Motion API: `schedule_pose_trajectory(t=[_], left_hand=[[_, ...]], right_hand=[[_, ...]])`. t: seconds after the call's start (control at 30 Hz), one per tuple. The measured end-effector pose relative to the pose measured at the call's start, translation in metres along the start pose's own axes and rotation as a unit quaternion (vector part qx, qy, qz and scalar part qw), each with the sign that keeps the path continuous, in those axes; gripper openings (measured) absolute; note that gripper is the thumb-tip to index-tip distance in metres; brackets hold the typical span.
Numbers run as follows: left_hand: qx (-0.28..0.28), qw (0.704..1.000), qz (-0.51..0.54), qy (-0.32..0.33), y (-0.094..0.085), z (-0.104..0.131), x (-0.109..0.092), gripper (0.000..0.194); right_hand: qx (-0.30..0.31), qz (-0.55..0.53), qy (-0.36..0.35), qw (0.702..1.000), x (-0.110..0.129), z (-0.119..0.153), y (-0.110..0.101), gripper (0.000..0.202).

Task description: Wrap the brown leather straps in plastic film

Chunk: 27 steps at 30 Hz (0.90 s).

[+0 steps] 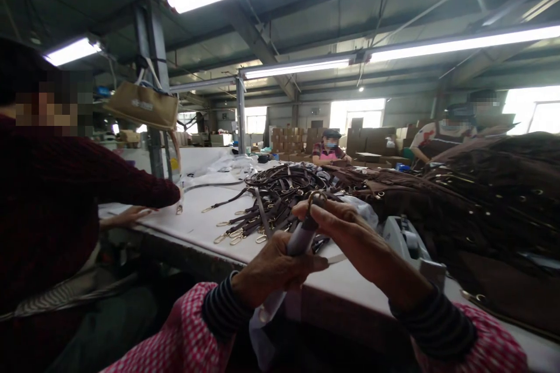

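My left hand [273,265] is closed around a folded strap [301,236], its middle covered by a pale grey wrap. The strap slants up to a dark end with a gold-coloured metal ring [317,197]. My right hand [363,245] reaches in from the right, its fingers closed about that upper end beside the ring. Below my left hand hangs a whitish, see-through sheet [262,338]; whether it joins the wrap I cannot tell. Just behind my hands lies a heap of dark brown straps [262,210] with gold-coloured clasps.
A white table [210,195] carries the heap. On the right stand a tape dispenser [405,239] and a large pile of dark brown bags or cloth [481,210]. A co-worker [52,210] leans over the table at left. A tan bag [142,106] hangs from a post; others work behind.
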<state>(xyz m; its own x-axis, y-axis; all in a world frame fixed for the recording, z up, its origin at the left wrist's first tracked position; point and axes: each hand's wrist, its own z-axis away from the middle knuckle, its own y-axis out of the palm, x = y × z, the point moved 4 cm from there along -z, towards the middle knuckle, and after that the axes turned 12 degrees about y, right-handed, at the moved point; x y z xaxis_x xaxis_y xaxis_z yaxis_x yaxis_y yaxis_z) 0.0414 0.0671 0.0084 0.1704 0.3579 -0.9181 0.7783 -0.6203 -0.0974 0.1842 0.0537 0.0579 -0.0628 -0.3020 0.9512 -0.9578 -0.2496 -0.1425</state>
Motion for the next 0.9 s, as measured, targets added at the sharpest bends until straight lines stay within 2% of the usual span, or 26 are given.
schedule_pose_trajectory(t=[0.07,0.17,0.23,0.3,0.37,0.43,0.53,0.63,0.73,0.9], left_hand=[[-0.004,1.000,0.022,-0.001,-0.001,0.003,0.006,0.041],[-0.010,0.998,0.052,-0.018,-0.002,0.011,0.019,0.042],[-0.008,0.997,0.063,-0.038,-0.002,0.019,0.029,0.045],[-0.002,0.996,0.061,-0.058,-0.003,0.026,0.040,0.047],[-0.008,0.995,0.069,-0.070,-0.006,0.032,0.051,0.048],[-0.027,0.992,0.097,-0.070,-0.010,0.034,0.058,0.047],[-0.029,0.986,0.150,-0.062,-0.013,0.030,0.062,0.043],[0.006,0.979,0.197,-0.059,-0.009,0.023,0.058,0.042],[0.051,0.966,0.245,-0.062,-0.004,0.018,0.052,0.043],[0.151,0.945,0.277,-0.082,0.000,0.020,0.052,0.045]], right_hand=[[0.028,-0.103,0.056,0.993,-0.024,-0.005,0.005,0.054],[0.070,-0.272,0.143,0.949,-0.056,-0.014,0.017,0.074],[0.053,-0.342,0.169,0.923,-0.069,-0.021,0.021,0.073],[0.001,-0.373,0.149,0.916,-0.071,-0.027,0.019,0.059],[-0.034,-0.349,0.106,0.931,-0.060,-0.032,0.012,0.042],[-0.036,-0.267,0.072,0.960,-0.042,-0.035,0.004,0.033],[0.001,-0.071,0.034,0.997,-0.009,-0.039,-0.005,0.026],[0.060,0.082,-0.012,0.995,0.018,-0.041,-0.008,0.028],[0.127,0.115,-0.046,0.984,0.030,-0.044,-0.006,0.025],[0.184,0.046,-0.044,0.981,0.027,-0.047,-0.001,0.019]])
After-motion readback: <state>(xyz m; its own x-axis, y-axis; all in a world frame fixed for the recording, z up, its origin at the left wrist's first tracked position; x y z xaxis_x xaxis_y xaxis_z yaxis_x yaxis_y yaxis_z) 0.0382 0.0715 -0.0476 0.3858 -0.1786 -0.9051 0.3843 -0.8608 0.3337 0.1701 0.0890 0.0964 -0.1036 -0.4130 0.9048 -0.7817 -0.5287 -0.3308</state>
